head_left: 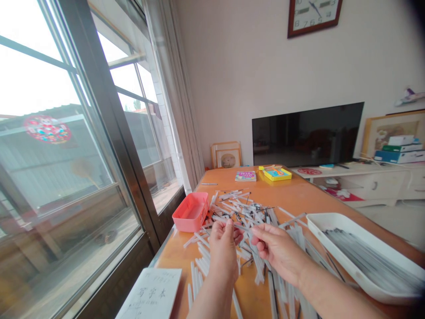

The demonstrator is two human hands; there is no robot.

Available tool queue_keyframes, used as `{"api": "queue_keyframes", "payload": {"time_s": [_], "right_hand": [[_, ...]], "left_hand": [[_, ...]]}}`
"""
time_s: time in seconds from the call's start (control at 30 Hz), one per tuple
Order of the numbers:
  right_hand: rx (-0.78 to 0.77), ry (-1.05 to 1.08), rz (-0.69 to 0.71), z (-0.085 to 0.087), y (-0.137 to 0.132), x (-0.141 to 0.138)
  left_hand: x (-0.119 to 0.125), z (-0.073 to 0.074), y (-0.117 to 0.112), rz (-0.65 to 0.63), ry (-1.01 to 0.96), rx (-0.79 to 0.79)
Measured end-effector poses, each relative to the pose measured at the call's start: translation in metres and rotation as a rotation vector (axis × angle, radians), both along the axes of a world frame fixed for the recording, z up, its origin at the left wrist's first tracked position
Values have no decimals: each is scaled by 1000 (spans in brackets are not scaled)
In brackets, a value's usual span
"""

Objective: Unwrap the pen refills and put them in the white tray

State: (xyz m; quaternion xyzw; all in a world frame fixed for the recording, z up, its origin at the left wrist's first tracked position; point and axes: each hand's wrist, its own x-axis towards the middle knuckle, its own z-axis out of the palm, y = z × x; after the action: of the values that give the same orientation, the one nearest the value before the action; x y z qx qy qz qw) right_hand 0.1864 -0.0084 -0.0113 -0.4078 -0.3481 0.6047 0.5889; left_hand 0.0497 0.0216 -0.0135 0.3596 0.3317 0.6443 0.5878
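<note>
My left hand (223, 248) and my right hand (277, 249) are raised together over an orange wooden table (292, 195). Both are closed in a pinch on one thin white pen tube (241, 228) that spans between their fingertips. Beneath them lies a wide heap of several white pen tubes and thin dark refills (244, 212). A white tray (332, 221) at the right holds a layer of grey rods.
A pink plastic box (191, 212) sits at the table's left edge by the window. A white notebook (151, 294) lies near the front left corner. A small book (245, 176) and yellow box (277, 173) are at the far end, before a TV (307, 133).
</note>
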Motion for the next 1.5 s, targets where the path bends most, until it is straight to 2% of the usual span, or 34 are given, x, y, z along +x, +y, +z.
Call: {"api": "queue_keyframes", "payload": {"time_s": [0.6, 0.9, 1.1, 1.27, 1.33, 1.4, 1.5], "right_hand": [[23, -12, -101, 4, -7, -10], [65, -28, -86, 4, -9, -9], [78, -34, -74, 8, -7, -9], [-12, -107, -30, 7, -5, -9], [-57, -210, -71, 5, -3, -7], [-41, -299, -175, 3, -1, -3], [8, -272, -218, 1, 2, 1]], "left_hand": [[7, 6, -9, 22, -62, -14], [6, 8, -12, 6, 0, 58], [6, 11, -12, -19, -37, 42], [1, 13, -10, -20, 0, 47], [-2, 13, -8, -19, 18, 53], [-5, 12, -6, -7, 50, 79], [-7, 14, -5, 2, 156, 150]]}}
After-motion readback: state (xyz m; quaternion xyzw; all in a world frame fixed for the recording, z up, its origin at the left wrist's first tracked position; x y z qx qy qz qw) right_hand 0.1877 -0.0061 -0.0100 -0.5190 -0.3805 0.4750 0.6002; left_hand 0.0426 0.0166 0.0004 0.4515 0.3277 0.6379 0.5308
